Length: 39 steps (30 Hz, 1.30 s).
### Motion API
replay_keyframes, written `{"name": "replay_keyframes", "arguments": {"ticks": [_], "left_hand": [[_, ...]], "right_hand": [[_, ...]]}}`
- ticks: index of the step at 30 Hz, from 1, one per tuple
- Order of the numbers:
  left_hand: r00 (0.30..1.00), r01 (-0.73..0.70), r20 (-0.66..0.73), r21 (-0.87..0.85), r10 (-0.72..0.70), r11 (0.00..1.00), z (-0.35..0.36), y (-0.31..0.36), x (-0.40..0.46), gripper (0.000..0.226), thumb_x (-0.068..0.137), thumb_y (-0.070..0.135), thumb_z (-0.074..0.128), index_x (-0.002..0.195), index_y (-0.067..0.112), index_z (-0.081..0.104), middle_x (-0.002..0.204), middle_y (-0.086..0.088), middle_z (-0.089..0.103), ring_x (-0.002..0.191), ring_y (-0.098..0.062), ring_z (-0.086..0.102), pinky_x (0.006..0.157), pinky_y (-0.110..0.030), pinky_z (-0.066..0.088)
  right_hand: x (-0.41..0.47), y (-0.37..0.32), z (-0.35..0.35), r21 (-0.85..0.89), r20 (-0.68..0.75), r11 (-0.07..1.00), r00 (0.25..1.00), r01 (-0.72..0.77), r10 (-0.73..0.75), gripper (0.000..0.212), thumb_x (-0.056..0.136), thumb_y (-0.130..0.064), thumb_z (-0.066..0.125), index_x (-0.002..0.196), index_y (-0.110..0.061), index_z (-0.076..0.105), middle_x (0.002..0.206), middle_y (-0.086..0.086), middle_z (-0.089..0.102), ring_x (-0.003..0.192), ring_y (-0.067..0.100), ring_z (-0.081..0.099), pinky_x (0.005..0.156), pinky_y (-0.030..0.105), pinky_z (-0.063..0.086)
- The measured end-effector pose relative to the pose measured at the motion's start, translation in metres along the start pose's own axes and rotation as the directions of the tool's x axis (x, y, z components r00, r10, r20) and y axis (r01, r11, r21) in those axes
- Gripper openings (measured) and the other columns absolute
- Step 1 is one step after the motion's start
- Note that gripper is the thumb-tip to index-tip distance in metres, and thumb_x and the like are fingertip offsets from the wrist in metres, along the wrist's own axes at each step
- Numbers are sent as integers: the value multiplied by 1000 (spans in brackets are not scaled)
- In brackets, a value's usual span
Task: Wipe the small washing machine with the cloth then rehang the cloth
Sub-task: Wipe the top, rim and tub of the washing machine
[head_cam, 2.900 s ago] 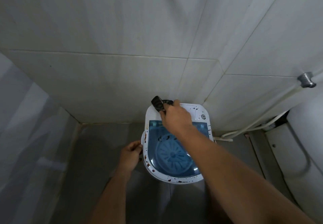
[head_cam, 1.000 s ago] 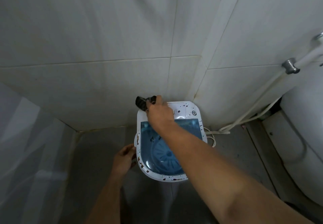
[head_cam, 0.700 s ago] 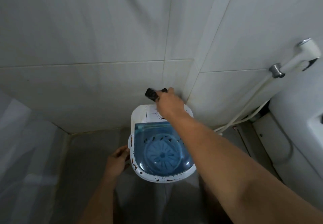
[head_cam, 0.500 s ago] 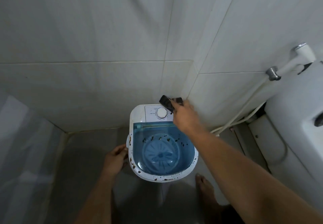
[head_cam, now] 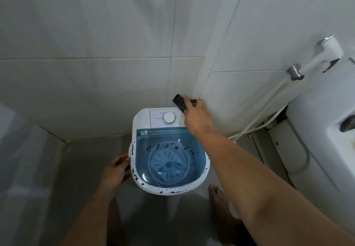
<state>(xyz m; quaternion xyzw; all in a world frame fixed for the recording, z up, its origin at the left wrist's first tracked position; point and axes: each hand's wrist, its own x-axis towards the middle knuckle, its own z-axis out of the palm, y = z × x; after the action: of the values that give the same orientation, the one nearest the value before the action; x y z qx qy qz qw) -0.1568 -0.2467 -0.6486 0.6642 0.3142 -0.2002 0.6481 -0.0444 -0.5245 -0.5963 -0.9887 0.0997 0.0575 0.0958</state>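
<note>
A small white washing machine with a clear blue lid and a white dial stands on the floor against the tiled wall. Brown spots dot its front rim and lid. My right hand is closed on a dark cloth at the machine's back right corner, by the control panel. My left hand rests against the machine's left side with fingers curled on its edge.
A white hose runs from a spray handle on the right wall down to the floor behind the machine. A white toilet stands at the right. My bare right foot is on the grey floor below the machine.
My right hand has carried the cloth from the back left of the top panel across to its back right corner, uncovering the dial. The left hand stayed on the machine's side.
</note>
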Motion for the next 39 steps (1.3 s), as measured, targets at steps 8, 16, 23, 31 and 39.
{"name": "replay_keyframes", "arguments": {"ticks": [8,16,23,31,39], "left_hand": [[1000,-17,17,-39,18,999,1,0,-2,15,101,12,58,101,23,68,100,-1,73,92,-16,68,84,-38,52],[997,-52,58,-62,56,997,3,1,3,29,102,6,54,118,23,70,95,4,81,82,-12,76,83,-35,55],[996,-40,73,-52,44,998,-1,-2,5,31,102,8,54,122,26,70,104,1,80,96,-20,74,91,-41,55],[997,-27,70,-76,33,997,1,1,-1,31,103,6,53,121,23,70,101,1,80,93,-17,74,84,-37,56],[994,-33,102,-54,38,998,-1,6,-4,30,103,7,51,122,23,69,108,-3,79,95,-17,76,69,-24,61]], "right_hand": [[-77,36,16,-38,-42,956,955,291,-292,53,103,-45,47,153,-31,41,128,13,46,108,31,57,72,46,61],[-4,28,0,35,-48,996,996,80,-79,47,105,-34,45,152,-36,41,130,13,45,112,35,52,87,48,54],[-40,16,17,90,-93,992,992,90,-81,50,104,-29,47,153,-31,41,126,15,44,106,36,51,81,48,56],[-31,50,0,-55,-68,986,985,156,-159,47,104,-31,46,151,-34,42,124,13,47,100,34,57,75,45,57],[6,-85,-18,-164,87,981,992,103,-89,41,94,-15,55,135,-20,60,126,12,44,108,33,54,80,41,50]]}}
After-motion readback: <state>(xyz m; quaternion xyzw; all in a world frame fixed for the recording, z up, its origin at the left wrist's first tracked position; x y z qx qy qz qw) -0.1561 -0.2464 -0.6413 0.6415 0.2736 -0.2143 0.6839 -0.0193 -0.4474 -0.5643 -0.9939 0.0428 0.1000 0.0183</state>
